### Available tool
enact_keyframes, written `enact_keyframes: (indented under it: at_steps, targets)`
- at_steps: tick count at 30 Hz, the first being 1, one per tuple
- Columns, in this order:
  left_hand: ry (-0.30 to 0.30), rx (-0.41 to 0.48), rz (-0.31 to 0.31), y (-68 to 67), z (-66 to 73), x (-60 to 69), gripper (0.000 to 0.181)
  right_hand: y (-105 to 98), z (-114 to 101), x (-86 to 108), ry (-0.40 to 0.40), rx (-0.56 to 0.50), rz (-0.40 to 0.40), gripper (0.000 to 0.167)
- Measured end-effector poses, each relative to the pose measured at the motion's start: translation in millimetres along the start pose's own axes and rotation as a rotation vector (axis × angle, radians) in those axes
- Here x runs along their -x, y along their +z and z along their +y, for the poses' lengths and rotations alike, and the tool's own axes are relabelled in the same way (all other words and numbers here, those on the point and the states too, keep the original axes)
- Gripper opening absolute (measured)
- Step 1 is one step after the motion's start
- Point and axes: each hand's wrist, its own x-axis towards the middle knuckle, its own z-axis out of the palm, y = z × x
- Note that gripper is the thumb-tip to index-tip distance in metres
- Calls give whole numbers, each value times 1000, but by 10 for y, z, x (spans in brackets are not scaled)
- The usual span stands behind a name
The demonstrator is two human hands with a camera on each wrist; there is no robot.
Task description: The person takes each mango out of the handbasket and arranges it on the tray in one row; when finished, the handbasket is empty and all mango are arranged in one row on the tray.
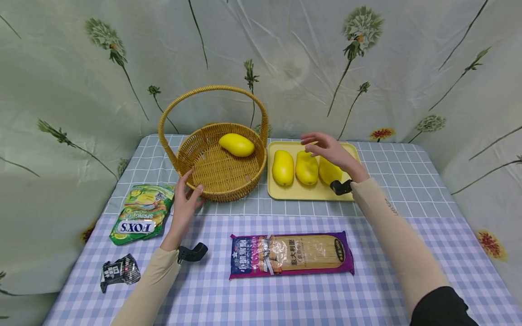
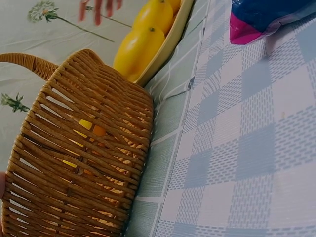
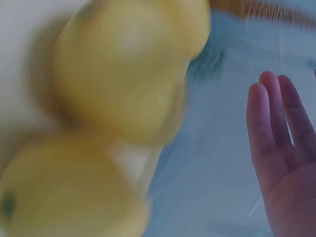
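My left hand pinches the near left rim of a round wicker basket with a tall arched handle. Inside the basket lies one yellow mango. Its yellow also shows through the weave in the left wrist view, where only a sliver of a finger appears. Over the yellow tray hovers my right hand, fingers extended and nothing held. On that tray lie a left mango, a middle mango and a right mango, the last partly covered by the wrist. The right wrist view is blurred.
A purple pack of spaghetti lies across the checked cloth in front. On the left are a green Fox's bag and a small black packet. A flowered curtain hangs behind the table.
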Motion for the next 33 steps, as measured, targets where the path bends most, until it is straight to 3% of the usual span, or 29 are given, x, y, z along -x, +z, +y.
enact_keyframes:
  at_steps: [9, 16, 21, 33]
  targets:
    - [-5, 2, -2, -1, 5, -4, 58, 622, -487, -526, -139, 41, -210, 38]
    - [-14, -4, 3, -3, -8, -14, 58, 965, -688, -905, -156, 66, -257, 39]
    - [-13, -9, 10, -2, -12, -16, 58, 1109, -734, -1074, -118, 47, -244, 40]
    - [-3, -4, 10, 3, -10, -9, 57, 1295, -646, -1302, -3, 7, -90, 42]
